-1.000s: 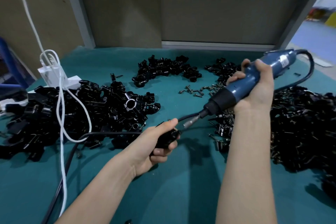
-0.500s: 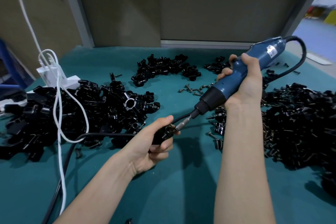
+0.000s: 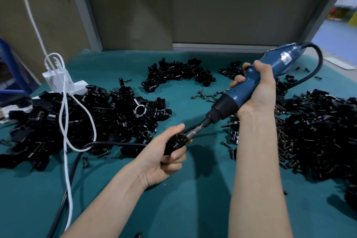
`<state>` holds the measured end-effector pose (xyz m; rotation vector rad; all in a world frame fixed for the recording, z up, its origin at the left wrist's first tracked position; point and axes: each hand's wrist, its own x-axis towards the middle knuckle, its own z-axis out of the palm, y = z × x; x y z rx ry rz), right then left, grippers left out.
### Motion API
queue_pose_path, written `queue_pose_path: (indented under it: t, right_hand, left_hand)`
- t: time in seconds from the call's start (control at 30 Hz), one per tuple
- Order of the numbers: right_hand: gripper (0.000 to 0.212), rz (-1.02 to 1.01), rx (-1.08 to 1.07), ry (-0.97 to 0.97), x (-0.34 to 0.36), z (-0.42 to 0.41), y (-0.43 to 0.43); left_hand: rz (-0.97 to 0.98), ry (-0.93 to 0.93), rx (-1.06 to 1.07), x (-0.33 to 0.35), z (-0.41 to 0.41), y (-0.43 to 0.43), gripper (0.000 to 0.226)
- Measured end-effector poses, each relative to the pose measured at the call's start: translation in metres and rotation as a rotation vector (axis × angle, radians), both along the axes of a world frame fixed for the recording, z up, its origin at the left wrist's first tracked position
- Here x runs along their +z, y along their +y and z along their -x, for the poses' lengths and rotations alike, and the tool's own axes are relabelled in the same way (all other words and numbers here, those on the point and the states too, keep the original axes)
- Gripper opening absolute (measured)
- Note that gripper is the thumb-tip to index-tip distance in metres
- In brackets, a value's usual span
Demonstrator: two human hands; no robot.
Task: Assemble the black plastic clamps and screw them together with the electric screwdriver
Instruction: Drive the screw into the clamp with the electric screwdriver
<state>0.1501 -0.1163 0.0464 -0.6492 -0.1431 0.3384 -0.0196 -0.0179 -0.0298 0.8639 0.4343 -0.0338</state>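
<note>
Holding clamp (image 3: pixel 176 142) in left hand (image 3: pixel 162 157), screwdriver (image 3: pixel 249 91) tip touching

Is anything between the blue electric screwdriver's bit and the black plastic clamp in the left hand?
Nothing visible. The blue electric screwdriver, gripped by the right hand, has its metal bit at the black plastic clamp the left hand holds.

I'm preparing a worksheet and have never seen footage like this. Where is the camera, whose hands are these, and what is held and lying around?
The camera sits on a person's head, looking down at their own bare hands. The left hand grips a black clamp; the right hand grips a blue electric screwdriver, its bit touching that clamp. On the green table lie heaps of black clamp parts, loose screws and a white charger with cable.
</note>
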Motion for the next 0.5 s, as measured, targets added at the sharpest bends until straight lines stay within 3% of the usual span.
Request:
queue_pose_path:
  t: [0.5]
  right_hand:
    - [0.010,0.024,-0.006,-0.005,0.0016,0.0036,0.0032]
  left_hand:
    - [0.029,0.033,0.011,-0.0042,-0.0014,-0.0048,0.035]
